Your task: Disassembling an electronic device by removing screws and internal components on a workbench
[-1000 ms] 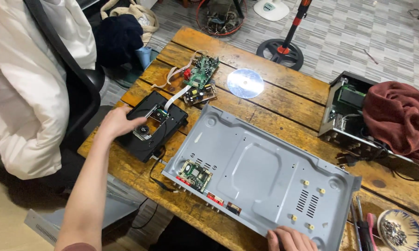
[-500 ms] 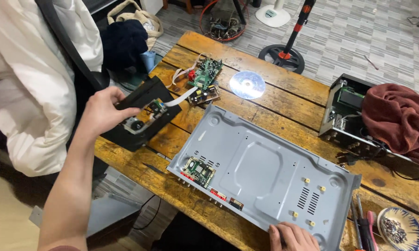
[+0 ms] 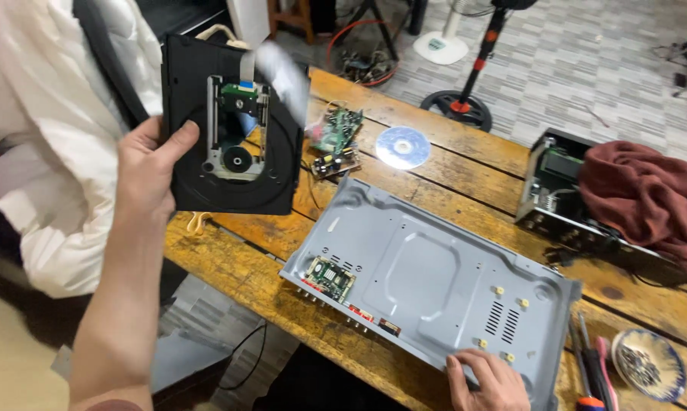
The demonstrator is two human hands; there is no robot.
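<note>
Wooden bench (image 3: 435, 164): left hand (image 3: 147, 169) fingers clamp black disc drive (image 3: 233, 125) aloft; right hand (image 3: 487, 379) fingers spread flat on grey chassis (image 3: 435, 274).

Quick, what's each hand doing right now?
Left hand: closed on the black disc drive tray, held up off the table.
Right hand: open, resting flat on the grey metal chassis, holding nothing.

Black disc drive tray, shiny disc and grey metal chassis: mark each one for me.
Black disc drive tray (image 3: 263, 179): head view, on its lower right face.
Shiny disc (image 3: 402, 147): head view, on its silver surface beside the hub.
Grey metal chassis (image 3: 427, 274): head view, on its flat middle panel.
</note>
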